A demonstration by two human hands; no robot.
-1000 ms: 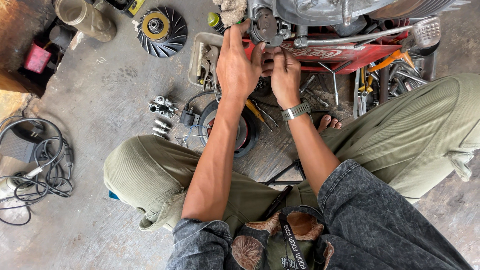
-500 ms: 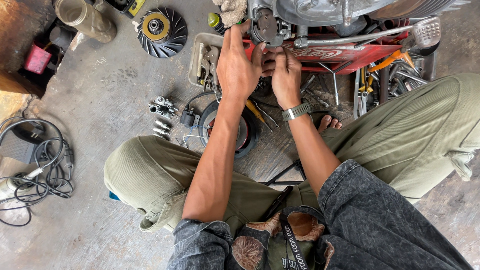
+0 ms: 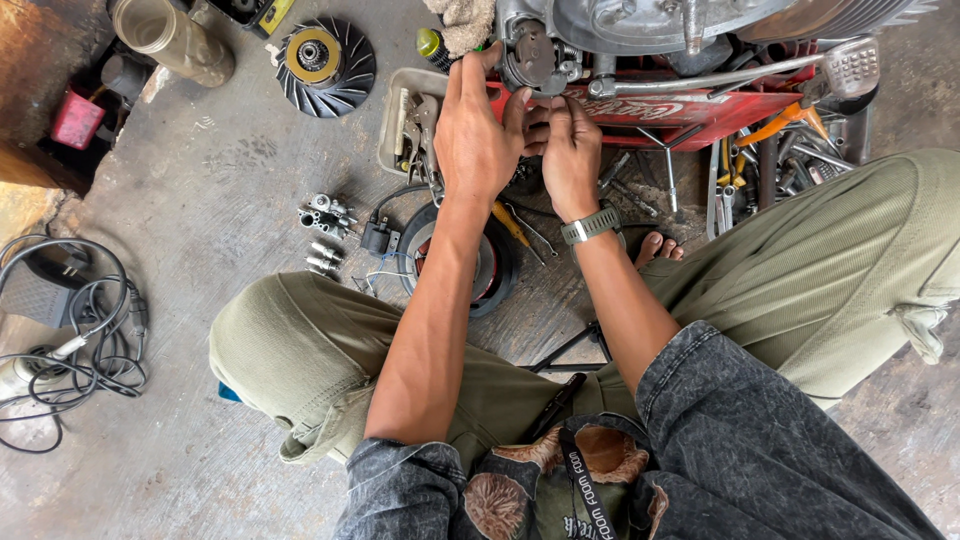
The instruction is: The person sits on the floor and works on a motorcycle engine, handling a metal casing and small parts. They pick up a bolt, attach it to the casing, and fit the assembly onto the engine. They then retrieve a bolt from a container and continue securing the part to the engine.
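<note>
Finned black fan wheel [image 3: 325,65], coiled cables [image 3: 75,330], red container [image 3: 77,120], tan jar [image 3: 172,38] on concrete.

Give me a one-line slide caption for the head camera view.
Seated on a concrete floor, left hand and right hand work at a small engine above a red crate.

Bare floor [image 3: 230,160] left open (engine [image 3: 640,30], tray [image 3: 395,120] block ahead)

We are looking down at a repair workshop floor, stained concrete [image 3: 230,170] lying bare, a finned fan wheel [image 3: 325,65], loose bolts [image 3: 325,235], a red crate of tools [image 3: 760,140], an engine [image 3: 650,30] sitting overhead, cables [image 3: 80,330] coiling nearby.
</note>
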